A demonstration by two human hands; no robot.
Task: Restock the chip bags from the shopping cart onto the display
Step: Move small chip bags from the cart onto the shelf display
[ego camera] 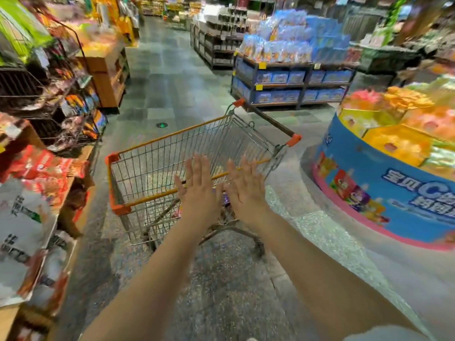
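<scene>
Over the near rim of the shopping cart (172, 156), the left hand (200, 190) and right hand (246, 190) are reaching forward side by side, fingers straight and spread, gripping nothing. Both hands are hovering close together, backs up. Beneath them the wire basket is showing mostly bare mesh; something small and purple is peeking between the wrists, too hidden to name. The cart is standing on the speckled floor (221, 279), its orange-capped handle (270, 121) pointing to the far right. Along the near left, chip bags (46, 173) in red and white are lying piled on a wooden display (73, 193), just beside the cart. To the right, a round blue stand (394, 193) is holding yellow and orange packs in compartments. Farther off, a shelf unit (295, 80) is carrying blue boxes and bags.
</scene>
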